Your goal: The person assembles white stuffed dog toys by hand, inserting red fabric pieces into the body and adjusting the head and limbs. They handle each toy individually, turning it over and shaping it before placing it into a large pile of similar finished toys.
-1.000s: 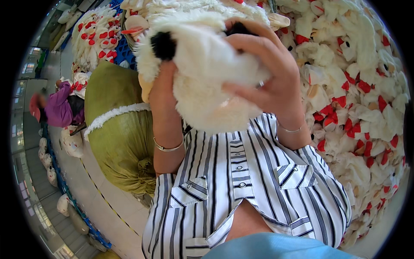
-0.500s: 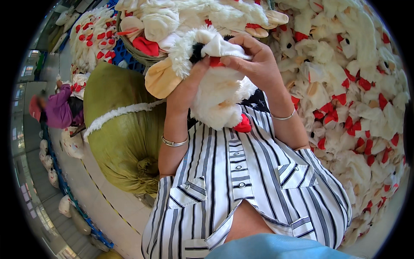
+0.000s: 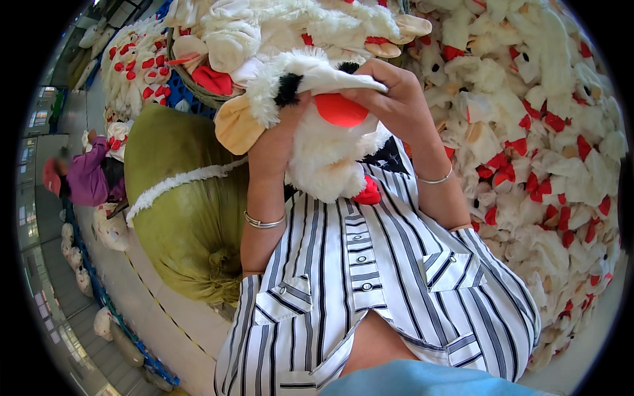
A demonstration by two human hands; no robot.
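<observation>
A white furry plush toy [image 3: 317,158] hangs in front of my chest, its floppy body looking unstuffed. My right hand [image 3: 395,99] pinches the edge of its smooth white face between thumb and bent fingers. My left hand [image 3: 285,129] grips the other side of the head, with most of its fingers hidden behind the fabric. Between the hands shows a smooth red-orange patch [image 3: 341,110] below the white edge. Black tufts [image 3: 288,90] sit on the head, a cream-yellow ear [image 3: 238,125] sticks out beside my left wrist, and a red piece [image 3: 367,190] hangs at the bottom.
A basket [image 3: 191,86] heaped with white plush skins stands just beyond my hands. On the right lies a large pile of white and red plush pieces [image 3: 522,165]. A stuffed green sack [image 3: 185,191] stands at my left; farther left is a person in purple [image 3: 92,171].
The red-orange patch, mostly covered before, now shows broadly between my hands. My left hand and the toy have shifted slightly left and down; my right hand keeps its pinch on the face edge.
</observation>
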